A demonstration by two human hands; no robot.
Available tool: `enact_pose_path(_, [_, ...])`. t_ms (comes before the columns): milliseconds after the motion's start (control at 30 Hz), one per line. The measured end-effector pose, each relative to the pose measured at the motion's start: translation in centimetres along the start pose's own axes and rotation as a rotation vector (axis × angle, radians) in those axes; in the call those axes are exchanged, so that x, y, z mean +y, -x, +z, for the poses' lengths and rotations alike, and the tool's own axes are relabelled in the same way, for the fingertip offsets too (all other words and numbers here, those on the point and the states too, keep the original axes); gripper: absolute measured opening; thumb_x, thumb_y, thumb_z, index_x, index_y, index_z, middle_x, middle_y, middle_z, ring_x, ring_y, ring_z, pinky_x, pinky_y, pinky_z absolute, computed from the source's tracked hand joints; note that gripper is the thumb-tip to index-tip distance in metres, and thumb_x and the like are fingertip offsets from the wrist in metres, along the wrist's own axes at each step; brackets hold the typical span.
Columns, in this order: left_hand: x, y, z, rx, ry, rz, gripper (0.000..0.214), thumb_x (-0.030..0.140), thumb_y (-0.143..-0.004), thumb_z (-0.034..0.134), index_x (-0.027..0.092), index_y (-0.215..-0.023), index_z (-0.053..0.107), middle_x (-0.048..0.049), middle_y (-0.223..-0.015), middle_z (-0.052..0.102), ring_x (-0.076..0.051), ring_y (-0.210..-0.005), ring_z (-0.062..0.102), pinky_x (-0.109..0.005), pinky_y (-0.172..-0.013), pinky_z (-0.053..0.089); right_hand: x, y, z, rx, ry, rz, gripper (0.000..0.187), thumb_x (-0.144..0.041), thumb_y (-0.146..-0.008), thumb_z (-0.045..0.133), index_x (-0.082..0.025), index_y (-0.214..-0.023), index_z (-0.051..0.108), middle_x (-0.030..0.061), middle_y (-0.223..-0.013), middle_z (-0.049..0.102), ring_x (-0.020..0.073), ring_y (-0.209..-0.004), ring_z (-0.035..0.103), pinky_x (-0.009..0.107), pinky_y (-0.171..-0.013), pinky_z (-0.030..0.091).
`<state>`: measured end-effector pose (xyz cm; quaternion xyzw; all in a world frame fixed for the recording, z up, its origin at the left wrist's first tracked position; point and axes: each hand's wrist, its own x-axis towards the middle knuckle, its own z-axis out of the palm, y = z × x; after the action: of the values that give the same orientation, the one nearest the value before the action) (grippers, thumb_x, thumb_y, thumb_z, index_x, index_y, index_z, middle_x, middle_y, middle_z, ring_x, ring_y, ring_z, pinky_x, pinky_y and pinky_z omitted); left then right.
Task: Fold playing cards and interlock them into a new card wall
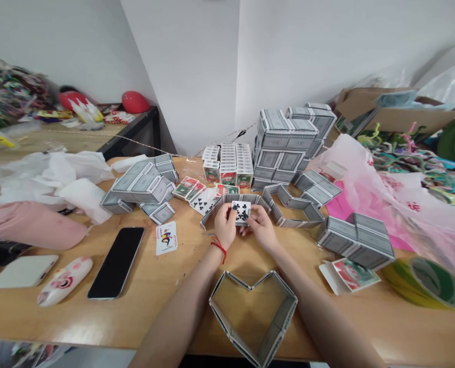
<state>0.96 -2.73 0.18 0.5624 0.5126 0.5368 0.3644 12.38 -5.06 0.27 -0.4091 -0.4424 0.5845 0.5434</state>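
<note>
My left hand (224, 225) and my right hand (261, 227) meet over the middle of the wooden table (166, 286), both pinching one playing card (241, 211) that shows black clubs. A red string is tied round my left wrist. Just behind the card lies a strip of folded cards (246, 199). A heart-shaped frame of folded cards (253, 314) lies between my forearms near the front edge. More loose club cards (203, 204) rest to the left of my hands.
A joker card (166, 237), black phone (117, 261), white power bank (24, 271) and pink-white mouse (64, 280) lie left. Card-built blocks (141, 186), stacked card decks (228, 164), a tall card tower (288, 145), a green tape roll (430, 282) and pink bag (376, 197) surround.
</note>
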Motion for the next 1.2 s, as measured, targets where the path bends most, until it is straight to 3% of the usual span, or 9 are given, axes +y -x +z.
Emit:
enact_pose_path(100, [0.1,0.1,0.1,0.037,-0.073,0.040,0.013,0.022,-0.080,0.042,0.018,-0.085,0.054,-0.0018,-0.079,0.059,-0.013,-0.074,0.053,-0.023,-0.066,0.041,0.2,0.1,0.3,-0.010,-0.009,0.019,0.035,-0.034,-0.076,0.053,-0.026,-0.104,0.034,-0.0072,-0.057,0.055,0.0123,-0.043,0.055,0.025,-0.041,0.046])
enact_pose_path(233, [0.3,0.2,0.1,0.061,-0.080,0.029,0.016,0.018,-0.080,0.039,0.019,-0.087,0.053,-0.0014,-0.079,0.059,-0.013,-0.072,0.053,-0.023,-0.064,0.041,0.2,0.3,0.8,0.009,0.011,0.040,0.026,-0.038,-0.081,0.044,-0.026,-0.102,0.034,-0.0079,-0.050,0.051,0.0120,-0.036,0.050,0.023,-0.035,0.040])
enact_pose_path(533, [0.0,0.3,0.8,0.089,0.039,-0.016,0.018,0.016,-0.077,0.039,0.019,-0.086,0.054,-0.0014,-0.078,0.058,-0.012,-0.068,0.053,-0.021,-0.059,0.041,-0.1,0.3,1.5,0.141,0.112,0.022,0.016,-0.035,-0.083,0.038,-0.024,-0.094,0.039,-0.0084,-0.046,0.047,0.0087,-0.028,0.038,0.019,-0.028,0.027])
enact_pose_path(867, [0.4,0.6,1.2,0.072,0.054,0.003,0.015,0.016,-0.076,0.039,0.018,-0.082,0.053,-0.0020,-0.080,0.058,-0.013,-0.074,0.054,-0.023,-0.065,0.042,-0.1,0.2,1.7,0.248,0.116,-0.023,0.010,-0.026,-0.079,0.038,-0.023,-0.088,0.040,-0.0078,-0.053,0.043,0.0081,-0.034,0.041,0.019,-0.030,0.031])
enact_pose_path(1200, [0.7,0.7,1.6,0.092,0.040,0.003,0.014,0.015,-0.076,0.037,0.018,-0.078,0.051,-0.0021,-0.079,0.057,-0.013,-0.075,0.053,-0.024,-0.067,0.042,0.1,-0.2,1.4,0.267,0.189,-0.056,0.010,-0.026,-0.076,0.037,-0.023,-0.084,0.043,-0.0044,-0.060,0.044,0.0092,-0.042,0.039,0.020,-0.035,0.032])
